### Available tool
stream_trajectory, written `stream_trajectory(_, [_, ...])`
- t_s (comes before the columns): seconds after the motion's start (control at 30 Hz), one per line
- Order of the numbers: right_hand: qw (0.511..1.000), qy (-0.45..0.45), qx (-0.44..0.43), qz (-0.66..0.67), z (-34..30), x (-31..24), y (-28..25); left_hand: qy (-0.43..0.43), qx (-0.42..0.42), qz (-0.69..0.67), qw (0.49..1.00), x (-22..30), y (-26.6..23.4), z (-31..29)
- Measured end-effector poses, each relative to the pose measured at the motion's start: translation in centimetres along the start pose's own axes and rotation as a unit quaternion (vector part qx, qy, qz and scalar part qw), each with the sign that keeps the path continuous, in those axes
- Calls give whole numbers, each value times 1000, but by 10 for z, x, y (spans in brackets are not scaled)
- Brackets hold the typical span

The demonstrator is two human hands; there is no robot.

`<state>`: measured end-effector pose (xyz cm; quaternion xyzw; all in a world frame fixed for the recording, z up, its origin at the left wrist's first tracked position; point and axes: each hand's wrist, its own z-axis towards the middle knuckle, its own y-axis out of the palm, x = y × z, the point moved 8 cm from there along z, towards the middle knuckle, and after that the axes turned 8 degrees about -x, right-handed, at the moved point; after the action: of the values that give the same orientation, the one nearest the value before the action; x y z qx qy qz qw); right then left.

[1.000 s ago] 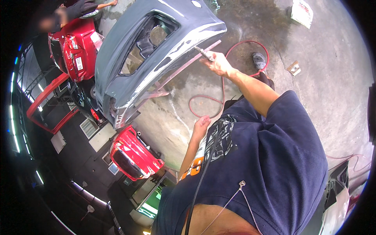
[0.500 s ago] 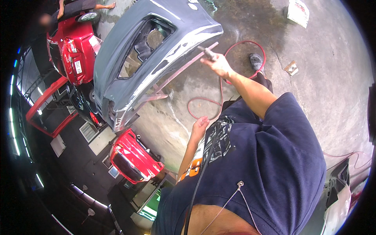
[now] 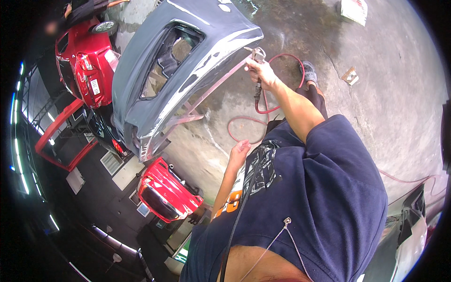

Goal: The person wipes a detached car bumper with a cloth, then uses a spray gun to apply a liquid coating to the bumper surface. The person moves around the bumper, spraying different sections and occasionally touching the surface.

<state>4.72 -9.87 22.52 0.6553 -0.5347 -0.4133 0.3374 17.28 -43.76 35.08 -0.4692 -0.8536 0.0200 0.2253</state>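
Observation:
My right hand [image 3: 264, 75] is wrapped round an air blow gun [image 3: 258, 55], with a red air hose [image 3: 261, 111] joined below its grip. The gun's nozzle points left, near the lower edge of a grey car bumper [image 3: 131, 89]. White patches run along the bumper, and a large opening sits in its middle. My left hand [image 3: 241, 149] is held in front of my shirt, apart from the bumper. Its fingers are loosely curled, with nothing visible in them.
A pinkish stand [image 3: 206, 96] holds the bumper up. The red hose loops over the concrete floor by my shoe [image 3: 308, 73]. At the left are a red car [image 3: 89, 66] and another red car [image 3: 167, 190]. A white container [image 3: 354, 11] stands at the far right.
My right hand has turned, bringing the blow gun upright with its hose hanging below. The hose loop has shifted left. My left hand stays about where it was.

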Motion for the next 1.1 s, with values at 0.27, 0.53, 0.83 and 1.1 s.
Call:
stream_trajectory(0.27, [1000,-19,1,11,8,-4,13,0,-3,12,1000,16,1,-1])
stream_trajectory(0.53, [999,28,-26,15,8,-4,14,-1,-6,30,1000,27,1,0])
stream_trajectory(0.83, [998,30,-30,41,4,-9,14,323,229,401,826,247,-34,-2])
stream_trajectory(1.1, [998,44,-45,14,-6,-8,1,410,222,600,650,427,-11,88])
